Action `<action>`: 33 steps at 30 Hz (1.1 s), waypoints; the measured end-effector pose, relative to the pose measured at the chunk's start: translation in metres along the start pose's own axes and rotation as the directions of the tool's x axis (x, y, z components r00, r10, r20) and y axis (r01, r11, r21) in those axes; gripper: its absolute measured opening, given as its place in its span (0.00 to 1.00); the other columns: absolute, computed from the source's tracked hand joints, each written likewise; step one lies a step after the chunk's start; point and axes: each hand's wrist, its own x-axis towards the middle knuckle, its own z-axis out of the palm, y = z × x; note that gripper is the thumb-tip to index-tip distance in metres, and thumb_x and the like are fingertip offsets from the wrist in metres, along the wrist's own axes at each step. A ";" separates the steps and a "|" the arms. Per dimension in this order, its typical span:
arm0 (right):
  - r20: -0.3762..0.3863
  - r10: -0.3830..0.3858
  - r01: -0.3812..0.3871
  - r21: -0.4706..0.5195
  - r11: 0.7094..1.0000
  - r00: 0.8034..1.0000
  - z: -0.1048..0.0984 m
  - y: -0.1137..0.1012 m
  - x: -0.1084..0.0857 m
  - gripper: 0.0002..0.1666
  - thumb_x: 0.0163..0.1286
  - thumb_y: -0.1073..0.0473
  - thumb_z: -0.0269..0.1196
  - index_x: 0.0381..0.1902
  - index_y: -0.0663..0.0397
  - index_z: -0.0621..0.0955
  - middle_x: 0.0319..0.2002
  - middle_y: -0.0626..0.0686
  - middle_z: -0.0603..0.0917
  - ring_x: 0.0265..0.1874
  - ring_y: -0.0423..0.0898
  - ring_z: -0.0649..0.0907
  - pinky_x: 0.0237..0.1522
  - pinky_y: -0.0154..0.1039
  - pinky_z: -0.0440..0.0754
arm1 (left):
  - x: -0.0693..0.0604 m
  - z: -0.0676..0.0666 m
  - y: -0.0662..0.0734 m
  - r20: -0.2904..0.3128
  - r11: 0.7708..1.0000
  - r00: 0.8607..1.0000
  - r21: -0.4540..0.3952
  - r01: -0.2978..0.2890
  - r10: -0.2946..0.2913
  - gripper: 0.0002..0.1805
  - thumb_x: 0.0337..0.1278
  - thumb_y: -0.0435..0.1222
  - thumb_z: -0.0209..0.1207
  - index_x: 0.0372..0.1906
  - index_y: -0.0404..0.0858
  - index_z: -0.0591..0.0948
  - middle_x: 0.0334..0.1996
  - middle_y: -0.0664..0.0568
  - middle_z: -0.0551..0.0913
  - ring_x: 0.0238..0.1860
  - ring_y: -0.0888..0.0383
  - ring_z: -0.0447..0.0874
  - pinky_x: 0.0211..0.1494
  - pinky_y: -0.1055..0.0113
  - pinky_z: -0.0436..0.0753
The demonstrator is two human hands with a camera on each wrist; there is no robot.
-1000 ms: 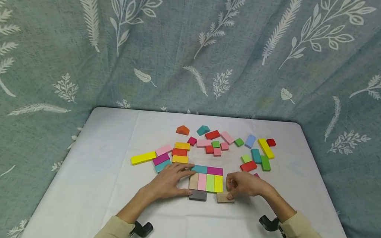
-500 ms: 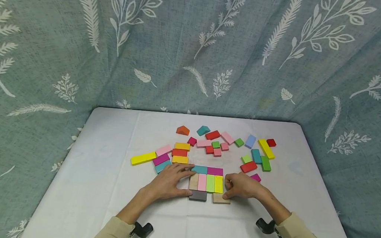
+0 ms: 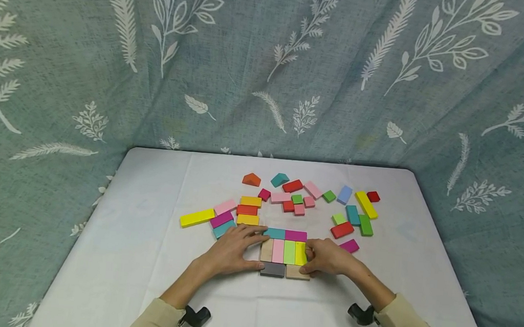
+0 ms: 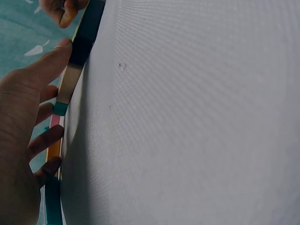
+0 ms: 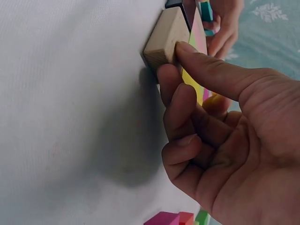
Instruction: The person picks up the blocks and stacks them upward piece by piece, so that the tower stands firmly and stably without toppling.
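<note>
Clock face centred on the block panel, 12 away from the person. Right hand (image 3: 328, 256) at 3: thumb and index pinch the near wooden block (image 3: 294, 272), at 5. Left hand (image 3: 237, 249) at 9: fingers extended and relaxed, thumb against the end of the grey block (image 3: 272, 270), at 7. Only a fine seam separates grey and wood; contact uncertain.

Step, as judged: butting the wood end-on to the grey. Best done by sliding flat towards 9, grip low and light, left thumb as backstop, near faces level. Too hard a push could skew the middle row: upright wooden block (image 3: 266, 250), pink block (image 3: 278, 251), lime block (image 3: 289, 252), yellow block (image 3: 300, 254). Teal block (image 3: 275, 233) at 11, purple block (image 3: 295, 235) at 1.

Further out: orange wedge (image 3: 251, 179) at 11, teal wedge (image 3: 280, 180) at 12, loose red block (image 3: 342, 230) at 2.
</note>
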 end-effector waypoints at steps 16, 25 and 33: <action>-0.028 -0.022 0.023 0.013 1.000 0.999 0.004 -0.002 -0.001 0.24 0.52 0.49 0.79 0.28 0.51 0.74 0.20 0.50 0.73 0.23 0.46 0.75 0.24 0.37 0.67 | -0.001 0.000 0.000 0.016 1.000 1.000 -0.008 0.013 -0.013 0.42 0.51 0.67 0.63 0.72 0.59 0.72 0.74 0.61 0.65 0.73 0.55 0.61 0.72 0.41 0.63; -0.019 -0.051 0.051 -0.005 0.999 0.998 0.001 -0.001 0.000 0.25 0.52 0.47 0.79 0.28 0.50 0.74 0.20 0.49 0.72 0.22 0.45 0.74 0.24 0.37 0.66 | -0.001 -0.001 0.000 0.022 1.000 1.000 0.004 0.013 -0.013 0.42 0.51 0.68 0.63 0.72 0.59 0.71 0.74 0.61 0.65 0.74 0.55 0.61 0.72 0.41 0.63; -0.047 -0.161 0.160 -0.024 0.987 0.986 -0.012 0.006 -0.002 0.31 0.50 0.48 0.81 0.43 0.47 0.73 0.23 0.48 0.76 0.22 0.43 0.75 0.25 0.35 0.71 | 0.000 0.000 -0.001 0.021 1.000 1.000 0.007 0.004 -0.005 0.42 0.51 0.68 0.62 0.72 0.59 0.71 0.74 0.61 0.65 0.73 0.55 0.61 0.72 0.42 0.64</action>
